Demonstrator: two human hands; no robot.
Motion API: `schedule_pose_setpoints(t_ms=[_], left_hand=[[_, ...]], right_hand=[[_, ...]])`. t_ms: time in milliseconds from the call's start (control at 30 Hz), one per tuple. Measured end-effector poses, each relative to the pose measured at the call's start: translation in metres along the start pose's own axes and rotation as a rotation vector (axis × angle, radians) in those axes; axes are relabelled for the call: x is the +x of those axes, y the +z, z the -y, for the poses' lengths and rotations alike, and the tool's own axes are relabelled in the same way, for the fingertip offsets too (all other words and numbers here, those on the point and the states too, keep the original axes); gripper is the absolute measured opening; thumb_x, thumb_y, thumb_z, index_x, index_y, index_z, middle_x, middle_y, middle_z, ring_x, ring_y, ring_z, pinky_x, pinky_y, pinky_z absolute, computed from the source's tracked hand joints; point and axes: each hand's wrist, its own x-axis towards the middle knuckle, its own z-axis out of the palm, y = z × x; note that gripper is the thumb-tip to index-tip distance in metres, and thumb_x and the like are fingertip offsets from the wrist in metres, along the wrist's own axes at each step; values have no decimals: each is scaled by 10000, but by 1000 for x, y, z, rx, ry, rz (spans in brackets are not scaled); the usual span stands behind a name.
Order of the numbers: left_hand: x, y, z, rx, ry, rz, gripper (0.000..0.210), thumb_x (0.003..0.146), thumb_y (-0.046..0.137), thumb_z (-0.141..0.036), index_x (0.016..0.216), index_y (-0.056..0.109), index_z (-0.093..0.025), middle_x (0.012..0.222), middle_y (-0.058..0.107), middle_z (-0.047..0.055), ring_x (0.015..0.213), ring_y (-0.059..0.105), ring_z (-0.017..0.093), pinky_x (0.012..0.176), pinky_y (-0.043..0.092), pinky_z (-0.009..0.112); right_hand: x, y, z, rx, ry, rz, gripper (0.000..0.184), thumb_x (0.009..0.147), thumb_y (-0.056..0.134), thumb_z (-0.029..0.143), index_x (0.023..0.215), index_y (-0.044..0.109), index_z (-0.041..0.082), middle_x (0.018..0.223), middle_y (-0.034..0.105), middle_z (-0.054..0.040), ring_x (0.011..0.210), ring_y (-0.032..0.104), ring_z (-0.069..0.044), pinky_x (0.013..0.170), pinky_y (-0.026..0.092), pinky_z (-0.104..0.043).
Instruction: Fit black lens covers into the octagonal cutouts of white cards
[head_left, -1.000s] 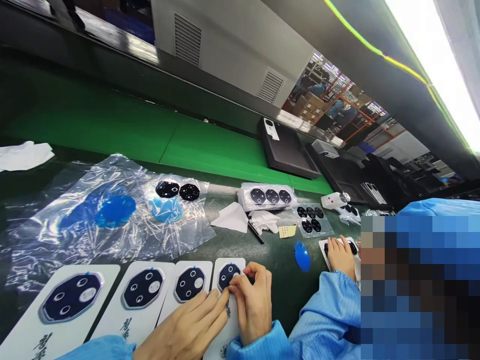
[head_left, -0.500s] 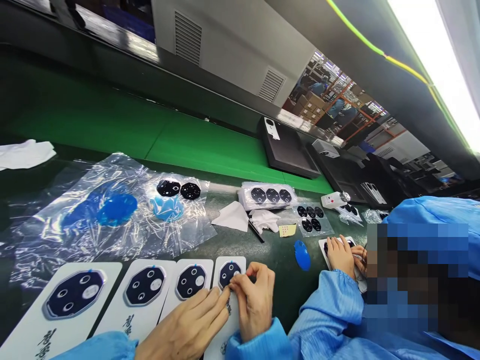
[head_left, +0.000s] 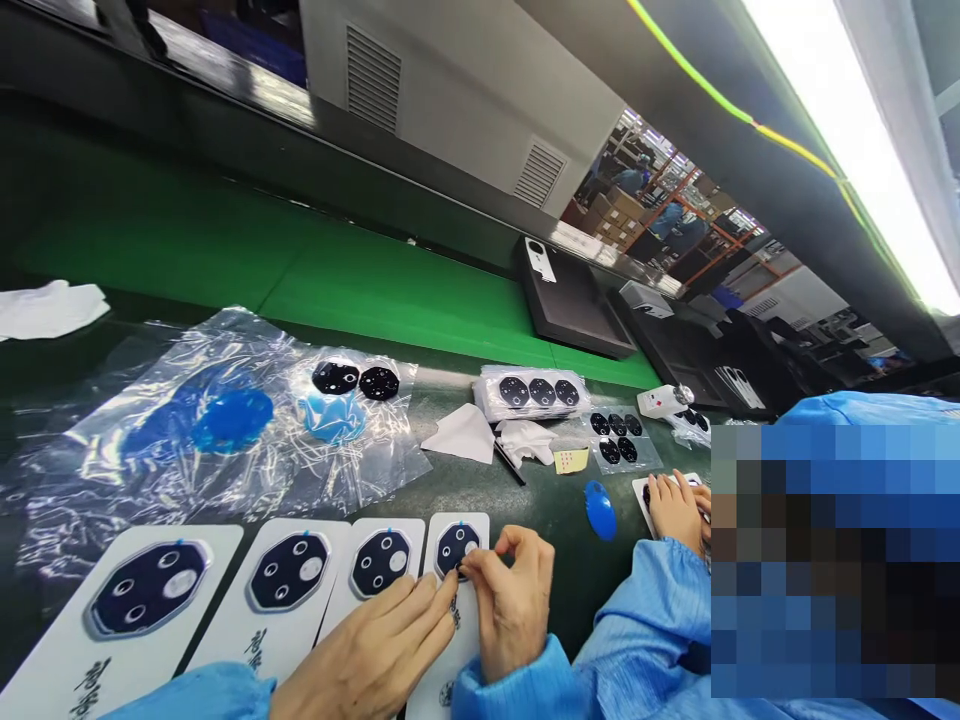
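Note:
White phone back panels lie in a row, each with a dark octagonal camera plate [head_left: 379, 563] near its top. My left hand [head_left: 379, 640] rests over the two rightmost panels, its fingers stretched out and its fingertips by the lower edge of the last camera plate [head_left: 452, 541]. Thumb and index finger of my right hand [head_left: 517, 590] are pinched together at that same edge of the rightmost panel [head_left: 465, 640]. A tiny dark spot shows near the fingertips; what the pinch holds is too small to tell.
A co-worker's hand [head_left: 675, 510] presses on another panel at right. Blue film [head_left: 601, 510], a yellow note [head_left: 571, 461], a black pen [head_left: 511, 463] and white cloths [head_left: 461, 433] lie behind. Clear plastic sheeting [head_left: 367, 470] covers the left; dark trays [head_left: 577, 305] stand at the back.
My hands stay at the last camera plate with barely any shift. The view has turned slightly, so the scene at right sits a little farther left.

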Motion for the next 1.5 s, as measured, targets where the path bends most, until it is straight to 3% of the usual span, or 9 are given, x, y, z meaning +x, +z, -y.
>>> schedule_pose_setpoints(t_ms=[533,667,767,833,967,1100,1333,1500], left_hand=[[-1,-1,-1,0,-14,17,405,870,235,32,911,578,-178,1047,681,37,936,579,163,925,325,338],[-1,-4,1,0,4,29,381,888,266,14,901,592,-184,1076,681,27,945,575,151,905,343,325],[1,-7,5,-56,23,-21,398,930,255,-1,866,602,-186,1037,702,16,926,579,135,894,350,301],[2,-8,9,-82,20,-63,428,968,227,-26,873,614,-181,1003,715,11,932,582,129,899,352,289],[3,-9,14,-52,-38,-123,472,984,190,-33,871,627,-174,981,722,13,926,583,140,900,359,299],[6,-11,16,5,-70,-95,513,948,172,24,865,635,-179,979,720,10,917,577,146,875,365,304],[8,-11,16,6,-50,-79,525,970,148,-15,841,632,-174,989,729,20,920,587,152,883,353,318],[5,-8,14,51,-7,-37,462,876,211,61,883,606,-177,989,721,26,910,601,154,887,346,337]], right_hand=[[0,-2,-2,38,-2,6,212,819,510,52,762,634,214,842,438,-28,799,424,-179,673,379,-301],[5,-2,-7,298,195,-2,181,837,531,107,746,644,217,793,411,-4,741,435,-155,665,402,-285],[5,4,-7,524,392,-80,171,893,501,210,778,628,207,811,394,3,690,445,-131,610,410,-253],[2,10,-6,602,438,-102,184,904,494,255,778,617,203,832,398,-1,701,457,-128,606,419,-243],[-3,19,-6,586,451,-120,214,911,493,312,786,622,196,855,411,-16,704,463,-132,602,438,-243],[-4,19,-7,573,455,-121,227,915,488,320,778,621,198,854,410,-19,697,465,-134,604,455,-248],[0,14,-1,545,440,-102,189,912,493,265,787,618,200,842,428,-15,649,482,-116,573,465,-232],[4,10,3,526,415,-73,166,908,482,206,783,591,202,837,438,-2,628,493,-99,567,461,-217]])
